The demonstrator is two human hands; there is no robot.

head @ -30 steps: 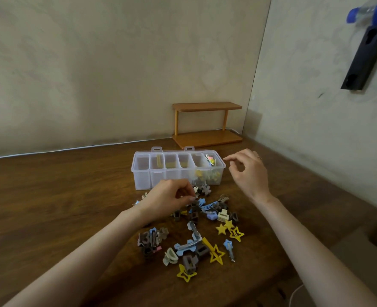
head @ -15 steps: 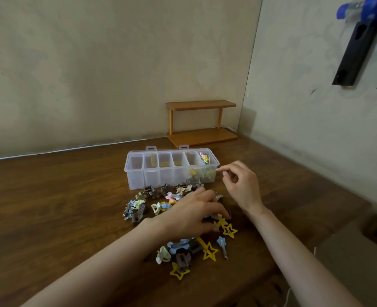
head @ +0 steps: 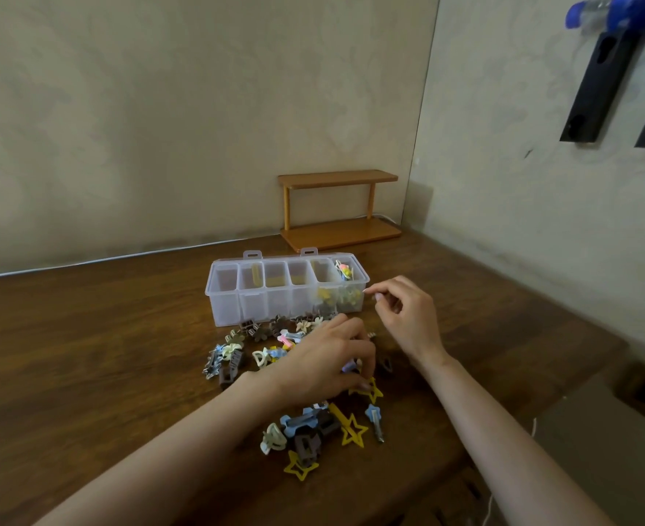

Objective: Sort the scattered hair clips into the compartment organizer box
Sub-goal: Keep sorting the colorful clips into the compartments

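table: dark wood table (head: 85,354), runs into the corner of two pale walls
shelf: small two-tier wooden shelf (head: 338,210) at the back of the table, behind the box
wall mounts: black brackets (head: 597,89) on the right wall, blue item on top, blurred
box: clear organizer box (head: 237,309) mid-table, top open, row of compartments; rightmost one holds mixed colour clips, yellow pieces show in the middle ones
clips: loose hair clips (head: 233,354) scattered on the table just in front of the box, mostly brown, blue, cream
left hand: left hand (head: 324,362) palm down over the pile, fingers curled onto it, tips at a lilac clip (head: 347,368) and a yellow star clip (head: 374,392); cannot tell if it grips one
right hand: right hand (head: 408,317) in the air just beside the box's right end, fingers loosely curled, nothing seen in them
near clips: yellow star clips (head: 353,430), blue star clip (head: 374,415), brown claw clip (head: 307,446) nearest the camera
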